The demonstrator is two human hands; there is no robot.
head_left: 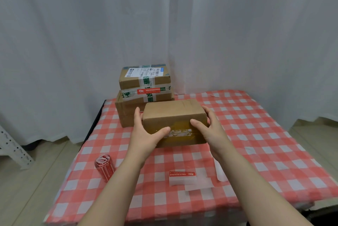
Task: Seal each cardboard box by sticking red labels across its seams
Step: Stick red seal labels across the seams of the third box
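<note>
On checked tablecloth [256, 134], box [172, 114]; curtain [237, 33] behind

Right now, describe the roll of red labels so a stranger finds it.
Start at the checked tablecloth. Near its left edge, beside the left forearm, lies the roll of red labels. Unlike the flat red label nearby, it is a tube.

red-checked tablecloth [256, 134], white curtain [73, 33] hanging behind it, perforated metal rack [12, 148] on pale floor [27, 189] at left.

Soft even light, faint shadows; slight overall blur; wide-angle bending at edges.
</note>
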